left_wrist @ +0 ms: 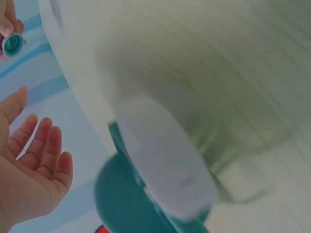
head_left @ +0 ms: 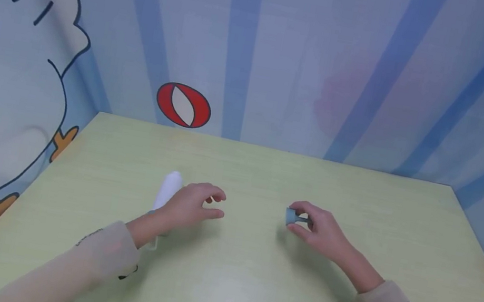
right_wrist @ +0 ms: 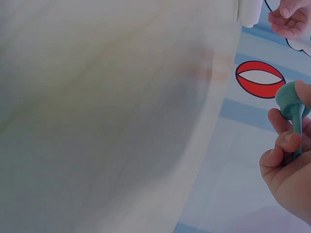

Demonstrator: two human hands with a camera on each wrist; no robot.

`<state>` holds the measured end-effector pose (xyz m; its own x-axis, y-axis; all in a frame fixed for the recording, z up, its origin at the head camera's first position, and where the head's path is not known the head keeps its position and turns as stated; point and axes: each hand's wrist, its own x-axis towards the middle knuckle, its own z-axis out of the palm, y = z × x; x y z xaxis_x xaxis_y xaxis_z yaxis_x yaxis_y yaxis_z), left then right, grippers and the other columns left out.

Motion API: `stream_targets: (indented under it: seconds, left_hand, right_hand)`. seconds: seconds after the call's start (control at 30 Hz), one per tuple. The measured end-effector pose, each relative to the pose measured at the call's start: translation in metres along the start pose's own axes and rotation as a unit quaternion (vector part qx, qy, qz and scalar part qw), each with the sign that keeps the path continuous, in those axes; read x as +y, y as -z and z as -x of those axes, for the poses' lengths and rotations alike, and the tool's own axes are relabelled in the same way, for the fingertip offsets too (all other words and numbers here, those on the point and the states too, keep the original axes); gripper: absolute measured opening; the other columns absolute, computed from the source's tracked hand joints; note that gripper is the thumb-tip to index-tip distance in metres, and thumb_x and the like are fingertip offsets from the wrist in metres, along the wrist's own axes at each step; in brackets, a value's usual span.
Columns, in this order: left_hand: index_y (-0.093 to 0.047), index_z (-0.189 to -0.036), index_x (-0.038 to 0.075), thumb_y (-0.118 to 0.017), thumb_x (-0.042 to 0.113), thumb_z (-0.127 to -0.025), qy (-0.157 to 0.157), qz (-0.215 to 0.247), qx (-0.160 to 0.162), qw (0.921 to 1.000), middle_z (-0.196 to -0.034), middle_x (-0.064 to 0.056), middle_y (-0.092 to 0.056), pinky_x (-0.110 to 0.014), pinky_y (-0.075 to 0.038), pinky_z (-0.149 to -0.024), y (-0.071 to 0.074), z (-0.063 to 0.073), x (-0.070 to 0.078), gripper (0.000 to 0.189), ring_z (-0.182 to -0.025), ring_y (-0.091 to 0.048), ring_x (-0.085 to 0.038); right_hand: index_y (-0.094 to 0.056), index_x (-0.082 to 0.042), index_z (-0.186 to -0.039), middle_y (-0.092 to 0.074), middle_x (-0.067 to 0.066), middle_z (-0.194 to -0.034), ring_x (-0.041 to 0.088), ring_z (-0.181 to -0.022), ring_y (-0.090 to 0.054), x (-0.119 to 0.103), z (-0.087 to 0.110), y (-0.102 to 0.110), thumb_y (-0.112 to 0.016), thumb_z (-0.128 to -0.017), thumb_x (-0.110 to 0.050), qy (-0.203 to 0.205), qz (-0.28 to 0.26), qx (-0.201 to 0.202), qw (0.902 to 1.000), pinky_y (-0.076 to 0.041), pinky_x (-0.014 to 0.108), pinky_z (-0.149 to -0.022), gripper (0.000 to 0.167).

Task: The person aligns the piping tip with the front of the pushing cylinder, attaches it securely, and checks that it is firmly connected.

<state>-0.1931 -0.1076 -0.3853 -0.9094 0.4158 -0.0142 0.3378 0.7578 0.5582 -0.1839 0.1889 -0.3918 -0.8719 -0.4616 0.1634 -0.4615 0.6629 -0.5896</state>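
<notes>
In the head view my right hand [head_left: 322, 231] pinches a small teal plunger-shaped piece [head_left: 291, 217] above the table, its wide end toward the left. The right wrist view shows its rounded head [right_wrist: 289, 99] and thin stem between thumb and fingers. A round, ringed, hollow end [left_wrist: 12, 44] faces the left wrist camera. My left hand [head_left: 194, 206] hovers with loosely bent fingers and holds nothing. Beneath and beside it lies a white cylinder [head_left: 169, 189] with a rounded end, partly hidden by the hand. The left wrist view shows a teal disc [left_wrist: 124, 194] against the cylinder.
Both hands are over a pale yellow-green table [head_left: 239, 284]. A blue striped wall [head_left: 285, 62] with cartoon figures and a red oval [head_left: 166, 101] stands behind the table. Cartoon-printed walls flank it on the left and right.
</notes>
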Motion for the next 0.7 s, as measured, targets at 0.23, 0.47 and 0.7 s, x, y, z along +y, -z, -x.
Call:
stream_targets:
  seconds: [0.23,0.47,0.7]
  left_hand:
    - [-0.057,-0.114,0.011,-0.065,0.029,-0.079,0.017,-0.038,0.02,0.9989,-0.115,-0.005,-0.058,-0.038,-0.043,-0.089,0.016,0.005,-0.023,0.04,-0.106,-0.052,-0.023]
    - [-0.045,-0.127,0.011,-0.064,0.034,-0.079,0.07,-0.081,0.016,0.9941,-0.133,-0.014,-0.042,-0.048,-0.035,-0.097,0.025,0.009,-0.041,0.057,-0.122,-0.037,-0.032]
    - [-0.028,-0.137,0.009,-0.063,0.037,-0.078,0.135,-0.091,0.001,0.9867,-0.142,-0.022,-0.022,-0.055,-0.033,-0.095,0.026,0.009,-0.058,0.075,-0.125,-0.028,-0.042]
  right_hand:
    - [-0.055,-0.009,-0.111,-0.064,0.01,-0.1,0.008,-0.054,-0.036,0.007,-0.002,0.001,-0.063,-0.081,-0.021,-0.008,-0.003,-0.003,1.0,-0.033,0.02,-0.049,0.034]
    - [-0.054,-0.009,-0.111,-0.063,0.011,-0.1,0.009,-0.054,-0.036,0.012,-0.003,0.001,-0.063,-0.081,-0.02,-0.015,-0.003,-0.006,0.9999,-0.033,0.02,-0.049,0.034]
    - [-0.054,-0.008,-0.111,-0.063,0.011,-0.1,0.009,-0.054,-0.036,0.013,-0.004,0.0,-0.063,-0.081,-0.02,-0.023,-0.005,-0.01,0.9997,-0.033,0.02,-0.049,0.033]
